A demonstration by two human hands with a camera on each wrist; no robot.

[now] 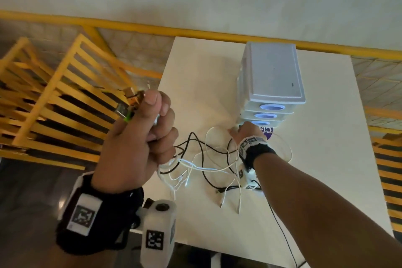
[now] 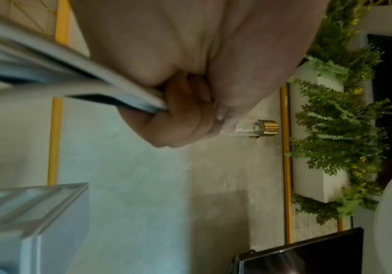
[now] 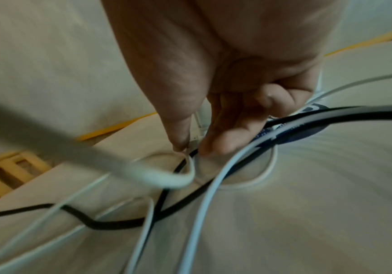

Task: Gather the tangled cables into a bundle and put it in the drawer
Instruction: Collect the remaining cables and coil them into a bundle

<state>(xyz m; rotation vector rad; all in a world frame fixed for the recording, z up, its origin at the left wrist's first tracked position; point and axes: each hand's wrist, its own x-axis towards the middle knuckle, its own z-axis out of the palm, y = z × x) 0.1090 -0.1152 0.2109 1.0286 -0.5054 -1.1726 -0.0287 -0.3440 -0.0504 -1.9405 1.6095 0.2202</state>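
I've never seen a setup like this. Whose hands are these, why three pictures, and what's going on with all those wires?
There is no robot: a person wears one camera on the head and one on each wrist. The head view looks down at a white table. The left hand, raised, grips gathered cable ends. The right hand reaches to the foot of a small white drawer unit and pinches a white cable, seen close in the right wrist view. Loose white and black cables still lie tangled on the table. The left wrist view is mostly palm and blur.
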